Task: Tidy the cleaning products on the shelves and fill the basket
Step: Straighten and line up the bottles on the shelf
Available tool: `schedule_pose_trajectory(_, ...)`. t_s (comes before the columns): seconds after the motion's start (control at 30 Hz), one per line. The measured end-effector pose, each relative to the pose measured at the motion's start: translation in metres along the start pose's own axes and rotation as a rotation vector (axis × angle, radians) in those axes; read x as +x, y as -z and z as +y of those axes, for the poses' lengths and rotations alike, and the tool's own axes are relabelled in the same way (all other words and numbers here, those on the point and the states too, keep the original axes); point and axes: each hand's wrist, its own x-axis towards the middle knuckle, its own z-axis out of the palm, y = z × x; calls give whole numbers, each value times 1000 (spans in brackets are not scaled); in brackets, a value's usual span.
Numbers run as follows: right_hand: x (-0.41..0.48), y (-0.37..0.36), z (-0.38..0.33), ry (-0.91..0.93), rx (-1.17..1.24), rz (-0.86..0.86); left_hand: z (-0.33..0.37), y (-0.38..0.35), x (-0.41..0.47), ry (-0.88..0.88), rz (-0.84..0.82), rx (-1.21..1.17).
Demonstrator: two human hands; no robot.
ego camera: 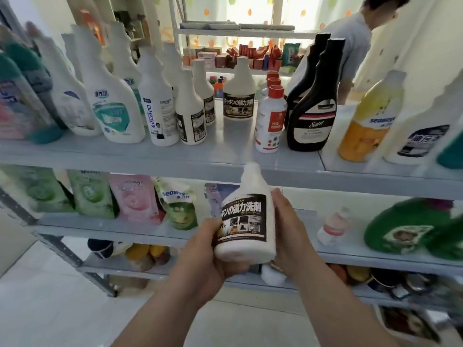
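In front of the shelves, the left hand (208, 249) and the right hand (290, 231) held one white bottle (244, 221) with a black label. It was up in the air, just below the top shelf (150, 156). Both hands had their fingers curled tight round it, the left under its bottom and the right along its side.

The top shelf had many bottles standing in rows. A twin bottle (239, 96) stood at the back with a bare gap in front of it. So I think a good part of the tidying was done, but this bottle had no place yet.

No basket could be seen for sure, so filling it looked left to do. The low right corner (411, 324) was blurry and cut off. Something boxy was there, but I could not tell what. The bottles at both edges were smeared too.
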Motion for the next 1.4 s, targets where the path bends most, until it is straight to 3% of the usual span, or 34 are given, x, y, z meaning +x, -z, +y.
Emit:
schedule_pose_trajectory(0.13, -10, -14, 12, -19, 160, -9, -5, 16, -2, 112, -123, 13)
schedule_pose_trajectory(0.27, -12, -39, 27, -22, 53, 22, 6, 58, 9, 103, -227, 181)
schedule_pose_trajectory(0.37, -12, -65, 44, 44, -79, 36, 13, 96, 15, -99, -216, 309)
schedule_pose_trajectory(0.57, -18, -106, 94, 382, -239, -75, 27, 162, 17, -564, -358, 891)
schedule_pose_trajectory(0.7, -28, -133, 115, 445, -287, -109, 31, 191, 18, -722, -361, 949)
schedule_pose_trajectory(0.77, -30, -139, 122, 414, -332, -54, 35, 206, 16, -632, -424, 866)
schedule_pose_trajectory(0.87, -29, -144, 129, 307, -431, 37, 35, 221, 14, -358, -514, 631)
schedule_pose_trajectory(0.97, -30, -150, 128, 292, -460, 215, 32, 222, 16, -103, -460, 334)
schedule_pose_trajectory(1.1, -31, -154, 128, 300, -582, 406, 42, 217, 12, -70, -303, 348)
schedule_pose_trajectory(1.17, -29, -149, 134, 244, -447, 447, 44, 219, 12, -38, -255, 348)
schedule_pose_trajectory(1.3, -32, -141, 152, 50, 52, 276, 41, 213, 1, 173, -235, 197)
schedule_pose_trajectory(1.4, -38, -138, 158, -31, 186, 214, 30, 200, -8, 274, -264, 159)
